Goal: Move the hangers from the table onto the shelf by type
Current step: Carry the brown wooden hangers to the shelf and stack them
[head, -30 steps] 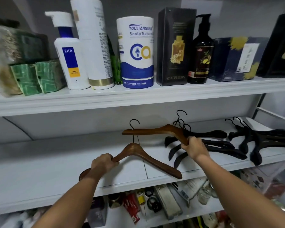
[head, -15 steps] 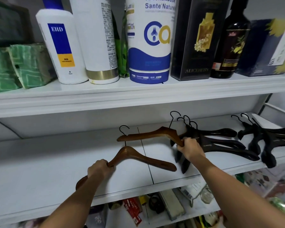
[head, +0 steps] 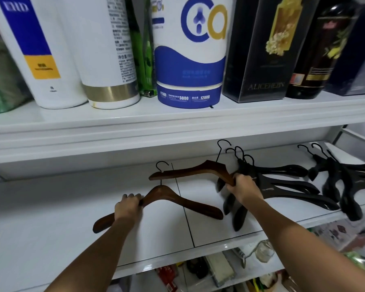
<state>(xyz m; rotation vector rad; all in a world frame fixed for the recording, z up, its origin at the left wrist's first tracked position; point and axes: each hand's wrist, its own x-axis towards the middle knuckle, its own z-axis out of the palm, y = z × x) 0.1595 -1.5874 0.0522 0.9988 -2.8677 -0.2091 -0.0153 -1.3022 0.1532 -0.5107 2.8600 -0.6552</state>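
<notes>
While both of your hands are on the middle shelf (head: 51,218), you are in the placing step for 2 brown wooden hangers. Your left hand (head: 128,208) has its fingers (head: 133,196) curled tight over the left arm of the near wooden hanger (head: 177,202), which lies low over the shelf surface; contact with the shelf cannot be confirmed. Your right hand (head: 243,189) is closed around the right arm of the far wooden hanger (head: 194,171), just beyond your knuckles, with its hook toward the back wall. Immediately right of your right fingers lies a pile of black hangers (head: 287,186); a second black pile (head: 346,182) sits well apart, further right.

Judgement: the sort by type is well advanced, with brown grouped left of black. The next move calls for setting both brown hangers flat, side by side, then opening your fingers without dragging the right hanger's arm into the black pile touching your hand.
</notes>
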